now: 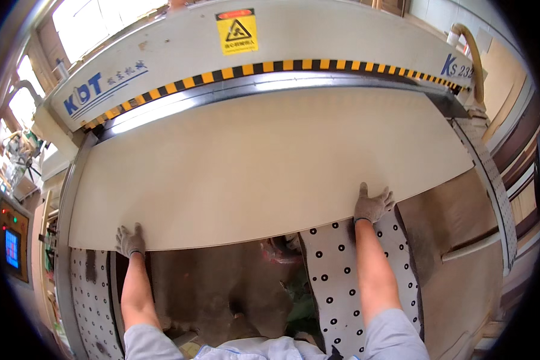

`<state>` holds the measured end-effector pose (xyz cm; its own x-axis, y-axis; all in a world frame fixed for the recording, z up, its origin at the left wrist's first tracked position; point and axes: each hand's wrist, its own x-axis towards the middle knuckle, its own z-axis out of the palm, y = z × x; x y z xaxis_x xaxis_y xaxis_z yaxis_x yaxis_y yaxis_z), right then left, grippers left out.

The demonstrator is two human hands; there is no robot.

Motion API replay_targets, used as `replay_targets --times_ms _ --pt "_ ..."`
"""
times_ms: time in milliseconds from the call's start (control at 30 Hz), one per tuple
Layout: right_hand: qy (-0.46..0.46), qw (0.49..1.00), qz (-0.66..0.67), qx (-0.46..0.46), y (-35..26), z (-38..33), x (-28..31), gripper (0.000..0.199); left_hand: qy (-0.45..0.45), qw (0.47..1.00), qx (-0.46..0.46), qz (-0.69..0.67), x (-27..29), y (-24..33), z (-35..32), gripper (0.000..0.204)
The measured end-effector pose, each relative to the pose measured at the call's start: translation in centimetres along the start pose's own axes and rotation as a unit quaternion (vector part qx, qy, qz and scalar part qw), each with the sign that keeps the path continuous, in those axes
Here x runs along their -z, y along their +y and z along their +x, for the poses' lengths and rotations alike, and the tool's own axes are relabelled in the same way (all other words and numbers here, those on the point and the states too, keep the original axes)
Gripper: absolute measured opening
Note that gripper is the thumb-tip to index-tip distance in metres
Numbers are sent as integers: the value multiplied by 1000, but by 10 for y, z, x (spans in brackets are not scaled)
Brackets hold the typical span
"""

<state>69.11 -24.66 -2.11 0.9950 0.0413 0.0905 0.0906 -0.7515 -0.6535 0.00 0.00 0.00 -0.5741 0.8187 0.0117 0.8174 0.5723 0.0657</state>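
A large pale flat board (264,162) lies across the machine bed, its far edge under the long beam. My left hand (130,240), in a grey glove, rests on the board's near edge toward the left corner, fingers spread. My right hand (373,204), gloved the same way, lies on the near edge right of the middle, with thumb and fingers apart. Both palms press on the board from above; neither hand is wrapped round it.
A grey machine beam (180,60) with a yellow-black striped edge spans the back. Perforated support tables (339,288) reach toward me, with a gap between them. A control panel with a lit screen (12,249) stands at left. A metal side rail (492,192) runs along the right.
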Motion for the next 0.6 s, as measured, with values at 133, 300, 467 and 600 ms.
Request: replay_targets --times_ms 133,300,467,600 --pt "26 999 3 36 -28 50 -11 105 31 998 -20 -42 -40 54 8 94" --pt "14 1000 2 26 -39 46 -41 102 32 999 -30 -15 -38 75 44 96" --pt "24 1000 -4 7 -67 52 -64 101 30 998 -48 -16 -44 109 79 100" --pt "22 1000 4 7 -89 57 -79 101 33 998 -56 -9 -49 125 97 103"
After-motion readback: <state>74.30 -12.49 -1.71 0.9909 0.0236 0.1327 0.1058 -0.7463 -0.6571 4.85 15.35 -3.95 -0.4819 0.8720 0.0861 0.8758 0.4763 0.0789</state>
